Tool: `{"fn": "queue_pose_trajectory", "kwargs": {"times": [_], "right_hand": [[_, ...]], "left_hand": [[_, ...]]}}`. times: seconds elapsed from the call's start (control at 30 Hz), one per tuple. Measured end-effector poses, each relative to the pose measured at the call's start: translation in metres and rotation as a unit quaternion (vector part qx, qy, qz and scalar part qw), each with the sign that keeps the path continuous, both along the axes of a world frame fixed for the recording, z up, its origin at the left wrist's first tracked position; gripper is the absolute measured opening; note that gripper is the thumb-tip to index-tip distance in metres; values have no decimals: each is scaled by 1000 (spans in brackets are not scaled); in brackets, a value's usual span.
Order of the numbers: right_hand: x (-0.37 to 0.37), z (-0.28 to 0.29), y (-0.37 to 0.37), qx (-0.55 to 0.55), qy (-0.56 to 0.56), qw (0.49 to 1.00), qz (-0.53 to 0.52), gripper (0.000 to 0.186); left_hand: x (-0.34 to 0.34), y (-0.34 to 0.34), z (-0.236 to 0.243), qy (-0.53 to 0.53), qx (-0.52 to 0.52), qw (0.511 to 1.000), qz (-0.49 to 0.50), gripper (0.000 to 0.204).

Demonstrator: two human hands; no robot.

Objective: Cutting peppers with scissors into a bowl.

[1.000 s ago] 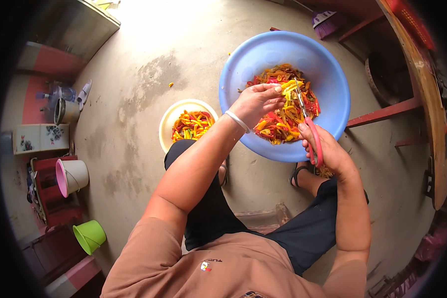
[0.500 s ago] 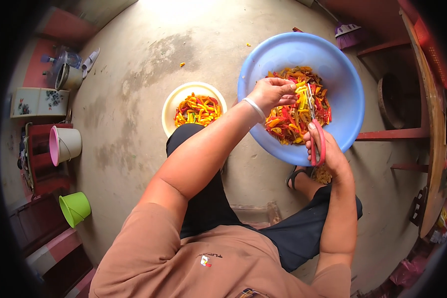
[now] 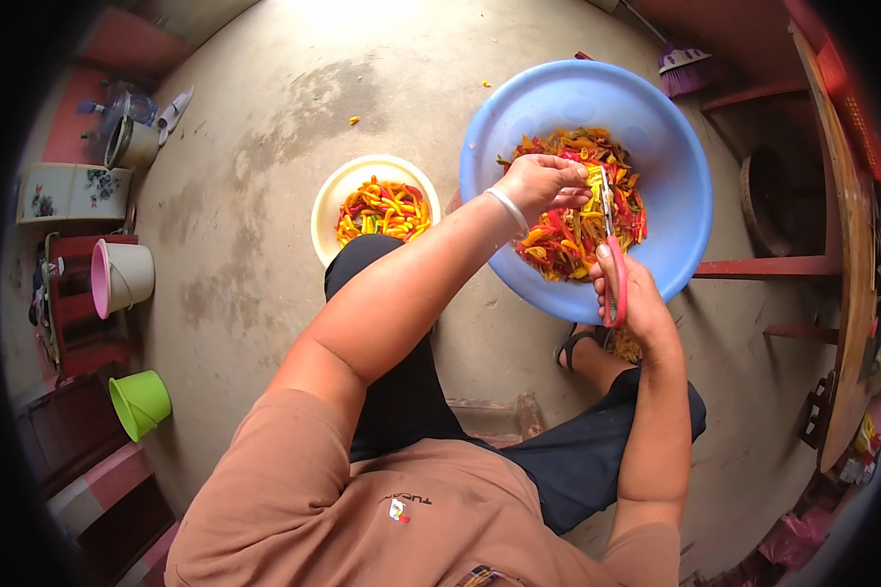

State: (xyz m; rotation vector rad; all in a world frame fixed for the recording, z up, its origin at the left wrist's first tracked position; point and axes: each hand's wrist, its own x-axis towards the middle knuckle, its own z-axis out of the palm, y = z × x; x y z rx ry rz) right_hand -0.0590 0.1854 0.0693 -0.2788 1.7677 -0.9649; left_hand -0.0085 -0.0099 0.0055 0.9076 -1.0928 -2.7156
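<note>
Over a large blue basin point(image 3: 683, 176), my left hand point(image 3: 538, 188) is closed in a pinch on a yellow chili pepper point(image 3: 594, 180), its far end beside the blades. My right hand point(image 3: 640, 295) grips scissors point(image 3: 616, 282) by their red-pink handles, blades pointing away from me and close to my left fingertips. Beneath both hands lies a heap of cut chili peppers point(image 3: 564, 240) in red, yellow and orange. Left of the basin stands a cream bowl point(image 3: 324, 203) holding whole yellow, orange and red chili peppers point(image 3: 388, 210), partly covered by my knee.
On the left are a white bucket point(image 3: 127, 278) with a pink inside and a lime green bucket point(image 3: 140, 404). A wooden table point(image 3: 859, 284) with red legs borders the right side. A purple broom point(image 3: 683, 73) rests at the far right. Small yellow bits point(image 3: 353, 120) lie on the concrete floor.
The whole view has shifted slightly. Both hands keep nearly the same place over the basin, left still pinching the yellow chili pepper, right still on the scissors.
</note>
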Motion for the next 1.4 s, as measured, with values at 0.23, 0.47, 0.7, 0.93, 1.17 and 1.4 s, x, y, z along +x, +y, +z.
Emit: {"fn": "queue_pose_trajectory", "kwargs": {"times": [0.23, 0.47, 0.7, 0.93, 1.17, 1.4], "right_hand": [[-1, -20, 4, -1, 113, 993, 36, 35], [-1, -17, -6, 27, 158, 983, 88, 45], [-18, -18, 14, 41, 103, 994, -5, 40], [-22, -17, 10, 76, 165, 982, -49, 38], [-25, -22, -2, 37, 237, 967, -86, 36], [-13, -21, -17, 23, 225, 967, -118, 29]], "left_hand": [[-5, 8, 0, 5, -77, 997, -21, 25], [-8, -1, -13, -46, -230, 972, -28, 30], [5, 39, 26, -132, -800, 582, -68, 27], [60, -19, 90, 75, -634, 760, 119, 22], [184, -154, -89, -355, -487, 797, 46, 29], [276, -102, -223, -522, -480, 675, -201, 28]]}}
